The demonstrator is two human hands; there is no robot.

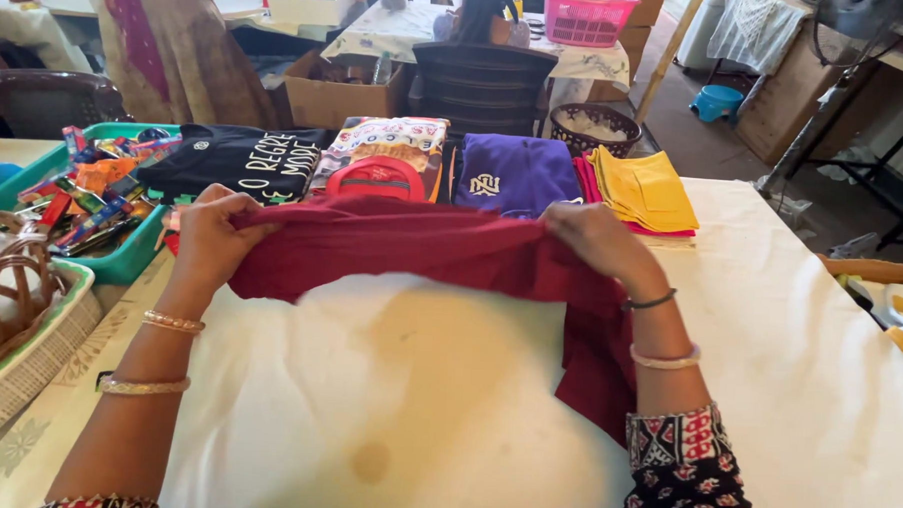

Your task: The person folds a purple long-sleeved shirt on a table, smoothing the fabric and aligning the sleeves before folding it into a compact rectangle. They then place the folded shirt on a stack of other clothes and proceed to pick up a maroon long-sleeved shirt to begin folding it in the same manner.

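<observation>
A dark red garment [422,248] lies stretched across a white stained cloth on the table [769,325]. My left hand [212,238] grips its left edge, fingers curled into the fabric. My right hand [597,239] pinches the right edge, and the cloth hangs taut between both. Part of the garment trails down under my right forearm. Bangles sit on both wrists.
Folded clothes line the far edge: a black printed shirt [240,161], a red cap [376,178], a purple shirt [514,174], yellow cloths [646,188]. A green tray of small items [93,196] and a wicker basket [15,299] stand left. A cardboard box [881,271] sits right.
</observation>
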